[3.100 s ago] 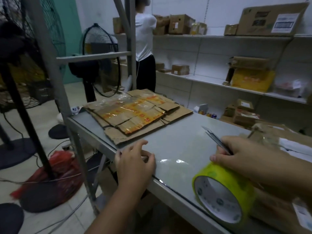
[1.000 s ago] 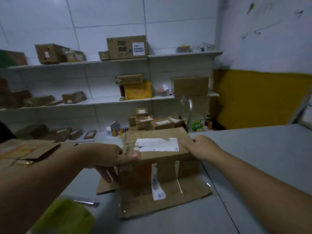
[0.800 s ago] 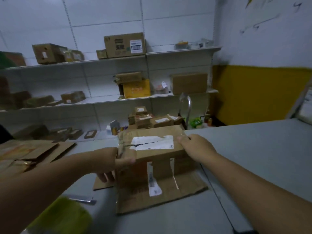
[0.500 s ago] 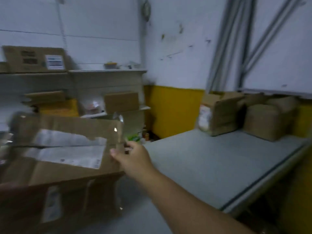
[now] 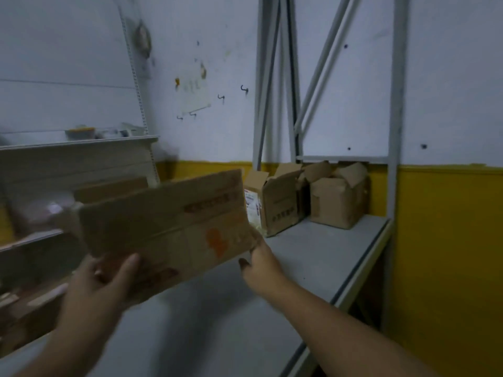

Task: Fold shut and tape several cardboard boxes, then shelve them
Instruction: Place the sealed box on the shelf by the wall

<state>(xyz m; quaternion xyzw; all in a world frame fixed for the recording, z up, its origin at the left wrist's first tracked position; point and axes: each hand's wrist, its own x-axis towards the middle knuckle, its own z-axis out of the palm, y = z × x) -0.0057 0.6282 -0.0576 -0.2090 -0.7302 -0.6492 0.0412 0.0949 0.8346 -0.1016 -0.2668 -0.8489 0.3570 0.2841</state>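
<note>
I hold a flattened brown cardboard box (image 5: 174,221) up in the air above the grey table (image 5: 313,257), tilted with its right end higher. It bears red print and an orange mark. My left hand (image 5: 103,284) grips its lower left corner, thumb on the front face. My right hand (image 5: 258,262) holds the lower right corner from behind; most of its fingers are hidden by the cardboard. The picture is blurred by motion.
Two open cardboard boxes (image 5: 275,202) (image 5: 337,197) stand at the table's far end against the yellow and white wall. A grey metal rack upright (image 5: 394,131) rises at the right. White wall shelves (image 5: 79,148) with more cartons lie at the left.
The view has swung right, away from the shelves toward the table's far corner. The box has been lifted off the table and turned; its white label no longer faces me.
</note>
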